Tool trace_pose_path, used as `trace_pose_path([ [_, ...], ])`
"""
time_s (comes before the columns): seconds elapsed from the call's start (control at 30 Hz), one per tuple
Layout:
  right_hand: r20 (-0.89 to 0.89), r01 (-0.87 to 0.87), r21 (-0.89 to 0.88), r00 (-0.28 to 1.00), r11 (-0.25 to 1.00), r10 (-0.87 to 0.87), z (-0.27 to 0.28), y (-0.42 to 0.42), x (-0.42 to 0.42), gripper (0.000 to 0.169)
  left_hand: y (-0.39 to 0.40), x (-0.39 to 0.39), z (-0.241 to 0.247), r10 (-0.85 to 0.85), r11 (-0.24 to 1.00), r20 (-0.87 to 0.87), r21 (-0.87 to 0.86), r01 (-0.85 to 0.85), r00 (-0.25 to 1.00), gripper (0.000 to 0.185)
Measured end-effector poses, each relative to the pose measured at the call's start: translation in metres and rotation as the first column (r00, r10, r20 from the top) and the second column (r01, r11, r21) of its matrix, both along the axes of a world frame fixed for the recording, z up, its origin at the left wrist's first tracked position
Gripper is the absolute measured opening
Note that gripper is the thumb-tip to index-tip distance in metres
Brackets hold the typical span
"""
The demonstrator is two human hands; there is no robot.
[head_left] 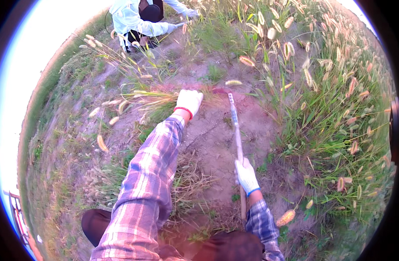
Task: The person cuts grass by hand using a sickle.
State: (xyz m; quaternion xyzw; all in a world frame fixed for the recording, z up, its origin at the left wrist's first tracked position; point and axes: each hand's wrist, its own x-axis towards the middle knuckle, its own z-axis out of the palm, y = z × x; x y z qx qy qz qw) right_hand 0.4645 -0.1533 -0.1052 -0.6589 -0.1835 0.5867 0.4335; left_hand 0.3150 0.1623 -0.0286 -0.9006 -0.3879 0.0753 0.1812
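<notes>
My left hand (pixel 189 101), in a white knit glove with a red cuff, grips a bunch of foxtail grass (pixel 153 98). The stems and bristly heads stretch out to the left of the fist. My right hand (pixel 246 174), gloved in white with a blue cuff, is closed around the wooden handle of a sickle (pixel 237 137). The handle points away from me, and its dark, reddish blade (pixel 221 90) turns left near the base of the grass, just right of my left fist. Whether the blade touches the stems cannot be made out.
A person in a light jacket and gloves (pixel 140 23) crouches ahead on the left. Standing foxtail grass (pixel 323 107) grows thickly on the right. Cut dry grass (pixel 189 186) lies on the bare soil (pixel 215 146) before my knees. A metal frame (pixel 18 215) shows at lower left.
</notes>
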Motion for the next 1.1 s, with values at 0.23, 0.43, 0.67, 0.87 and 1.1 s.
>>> trace_pose_path([
  [0.23,-0.113,0.101,-0.14,0.987,0.985,-0.118,0.033,-0.102,-0.013,0.023,-0.069,-0.015,-0.014,-0.167,0.93,0.257,-0.281,0.239,0.952,0.02],
  [0.43,-0.035,0.135,-0.121,0.99,0.983,-0.14,0.03,-0.131,-0.002,0.017,-0.099,-0.094,-0.009,-0.246,0.874,0.011,-0.429,0.227,0.969,0.048],
  [0.67,0.12,0.077,0.171,0.988,0.982,-0.099,0.059,-0.001,-0.02,0.02,-0.075,-0.118,0.008,-0.102,0.952,0.101,-0.279,0.127,0.99,0.08],
  [0.87,0.635,-0.337,0.231,0.763,0.913,0.121,0.041,0.019,-0.044,0.031,-0.022,-0.112,-0.023,0.286,0.954,0.135,-0.133,-0.269,0.949,0.067],
  [1.1,0.741,-0.407,-0.03,0.604,0.913,0.294,0.033,-0.012,-0.048,0.032,-0.007,-0.117,-0.057,0.419,0.855,0.002,-0.336,-0.394,0.908,0.036],
])
